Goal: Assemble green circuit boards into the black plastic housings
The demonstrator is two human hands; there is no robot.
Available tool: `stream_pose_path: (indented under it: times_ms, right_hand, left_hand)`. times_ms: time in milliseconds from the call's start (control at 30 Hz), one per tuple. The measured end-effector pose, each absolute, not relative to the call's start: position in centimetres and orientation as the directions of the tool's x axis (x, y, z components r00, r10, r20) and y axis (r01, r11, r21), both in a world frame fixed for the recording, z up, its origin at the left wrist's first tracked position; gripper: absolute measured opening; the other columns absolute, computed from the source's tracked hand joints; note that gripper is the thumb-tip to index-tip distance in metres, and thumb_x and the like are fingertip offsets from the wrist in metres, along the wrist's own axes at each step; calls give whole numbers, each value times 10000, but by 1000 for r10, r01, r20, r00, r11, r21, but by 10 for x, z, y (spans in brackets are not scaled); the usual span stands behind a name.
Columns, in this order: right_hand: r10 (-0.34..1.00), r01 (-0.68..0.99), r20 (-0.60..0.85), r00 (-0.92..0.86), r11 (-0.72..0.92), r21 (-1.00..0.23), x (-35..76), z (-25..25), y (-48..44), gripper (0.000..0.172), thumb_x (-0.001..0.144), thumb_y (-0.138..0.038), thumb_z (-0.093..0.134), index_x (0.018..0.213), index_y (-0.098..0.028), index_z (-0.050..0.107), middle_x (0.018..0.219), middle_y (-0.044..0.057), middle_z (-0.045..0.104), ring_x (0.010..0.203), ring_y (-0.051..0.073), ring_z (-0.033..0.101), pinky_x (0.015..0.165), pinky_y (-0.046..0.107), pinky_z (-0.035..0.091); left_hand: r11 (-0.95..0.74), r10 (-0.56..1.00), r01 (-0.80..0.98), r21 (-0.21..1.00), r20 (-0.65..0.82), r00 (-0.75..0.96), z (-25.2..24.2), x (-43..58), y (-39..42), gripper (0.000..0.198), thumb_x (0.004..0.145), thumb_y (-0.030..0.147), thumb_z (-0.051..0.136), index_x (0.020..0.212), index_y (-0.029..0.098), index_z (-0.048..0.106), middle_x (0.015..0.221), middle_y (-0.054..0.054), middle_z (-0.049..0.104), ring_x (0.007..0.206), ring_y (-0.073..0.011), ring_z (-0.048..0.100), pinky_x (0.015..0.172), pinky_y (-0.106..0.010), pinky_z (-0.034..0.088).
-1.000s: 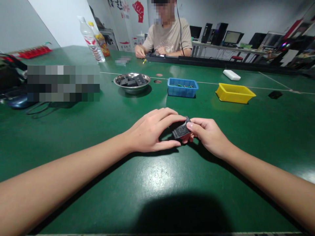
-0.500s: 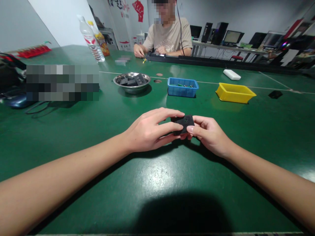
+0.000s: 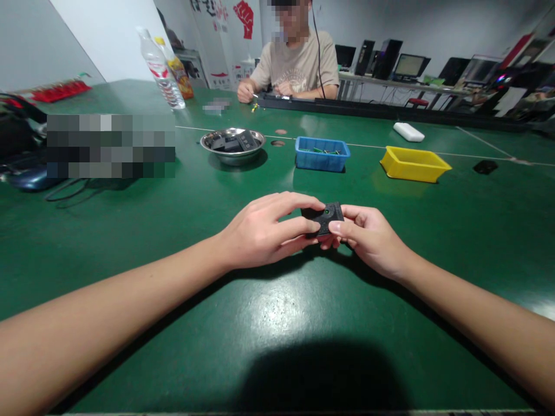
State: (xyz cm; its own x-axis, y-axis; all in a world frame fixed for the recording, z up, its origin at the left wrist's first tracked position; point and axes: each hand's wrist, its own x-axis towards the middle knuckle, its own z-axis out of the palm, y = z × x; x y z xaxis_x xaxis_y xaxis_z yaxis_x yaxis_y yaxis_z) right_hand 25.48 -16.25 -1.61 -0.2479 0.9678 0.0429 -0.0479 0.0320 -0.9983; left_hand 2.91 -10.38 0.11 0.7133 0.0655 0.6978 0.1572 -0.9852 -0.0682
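A small black plastic part [image 3: 326,216] with a green dot on its face is held between both hands just above the green table [image 3: 269,323]. My left hand [image 3: 264,231] pinches its left side with thumb and fingers. Its right side is gripped by the fingertips of my right hand [image 3: 368,237]. Most of the part's underside is hidden by my fingers.
Beyond my hands stand a metal bowl [image 3: 233,144] holding dark parts, a blue bin [image 3: 321,153] and a yellow bin [image 3: 414,164]. Two bottles [image 3: 165,69] stand far left. Another person [image 3: 295,58] works at the far side. Cables and dark gear [image 3: 26,167] lie left.
The black part has been turned over in my hands, from its textured side facing me to the face with the green dot. Both hands have risen slightly.
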Motion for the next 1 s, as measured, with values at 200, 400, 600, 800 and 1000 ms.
stream_pose_path:
  times_ms: [200, 400, 600, 800, 1000]
  right_hand:
    - [971, -133, 82, -225, 53, -990, 253, -20, -162, 226, 842, -339, 748, 964, -155, 697, 826, 47, 736, 755, 148, 687, 657, 245, 492]
    - [986, -281, 41, -162, -6, -960, 250, -16, -161, 234, 819, -365, 726, 892, -145, 697, 803, 58, 720, 705, 155, 686, 608, 248, 479]
    - [991, -288, -7, -131, -45, -957, 249, -13, -163, 262, 782, -356, 744, 903, -127, 702, 785, 63, 733, 645, 141, 675, 573, 237, 461]
    - [989, -256, -13, -150, -52, -965, 250, -16, -162, 242, 785, -328, 753, 938, -152, 691, 755, 52, 753, 615, 149, 694, 559, 239, 460]
    - [970, -172, 20, -241, -23, -985, 254, -20, -162, 215, 839, -303, 727, 993, -159, 682, 800, 48, 761, 658, 146, 707, 597, 250, 477]
  left_hand:
    - [-984, 159, 171, 59, 726, 669, 1, 30, -106, 162, 900, 243, 693, 1015, 179, 598, 1217, -133, 684, 1137, -200, 670, 940, -312, 572]
    - [-962, 263, 243, 128, 685, 680, 0, 30, -104, 170, 904, 238, 652, 1041, 172, 577, 1213, -127, 684, 1147, -208, 665, 960, -340, 554]
    - [-934, 356, 293, 206, 630, 690, -1, 30, -101, 203, 894, 286, 648, 1030, 163, 561, 1101, -88, 705, 1023, -191, 687, 912, -311, 542]
    - [-890, 455, 368, 270, 578, 677, -3, 29, -100, 269, 895, 338, 625, 1085, 159, 562, 1020, -55, 689, 908, -171, 678, 843, -285, 536]
    - [-878, 473, 328, 350, 519, 712, -1, 31, -99, 316, 932, 291, 563, 1215, 153, 537, 1067, -54, 684, 935, -164, 667, 878, -281, 523]
